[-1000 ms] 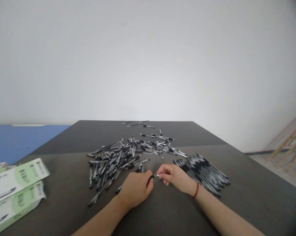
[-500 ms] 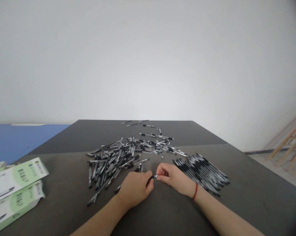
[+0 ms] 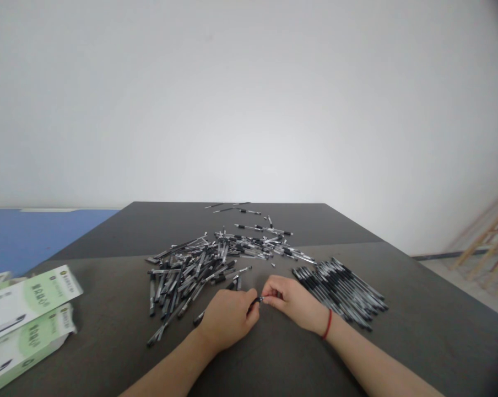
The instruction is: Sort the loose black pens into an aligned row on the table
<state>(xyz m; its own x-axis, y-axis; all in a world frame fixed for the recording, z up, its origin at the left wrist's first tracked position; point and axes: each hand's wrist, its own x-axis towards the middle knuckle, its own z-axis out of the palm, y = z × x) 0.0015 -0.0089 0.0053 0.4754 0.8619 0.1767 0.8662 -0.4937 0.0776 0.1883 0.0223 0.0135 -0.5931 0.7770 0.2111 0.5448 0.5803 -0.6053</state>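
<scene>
My left hand (image 3: 231, 313) is closed around a pen (image 3: 255, 302), whose dark grip and tip end stick out between thumb and forefinger. At that tip my right hand (image 3: 288, 298) pinches with thumb and forefinger; whatever small part lies between them is mostly covered by the fingers. A loose heap of pens and pen parts (image 3: 191, 270) spreads just beyond my left hand. Beside my right hand, a row of pens (image 3: 340, 289) lies side by side, slanting the same way.
Green and white pen boxes (image 3: 34, 320) are stacked at the table's left edge. Thin refills (image 3: 223, 209) and a few scattered pens (image 3: 263, 228) lie farther back on the dark table (image 3: 298, 364). A small tip piece (image 3: 273, 265) rests beyond my right hand. Wooden legs (image 3: 488, 242) stand at right.
My right fingers have come slightly closer to my left hand, so less of the pen's tip shows between them. The heap and the row look the same.
</scene>
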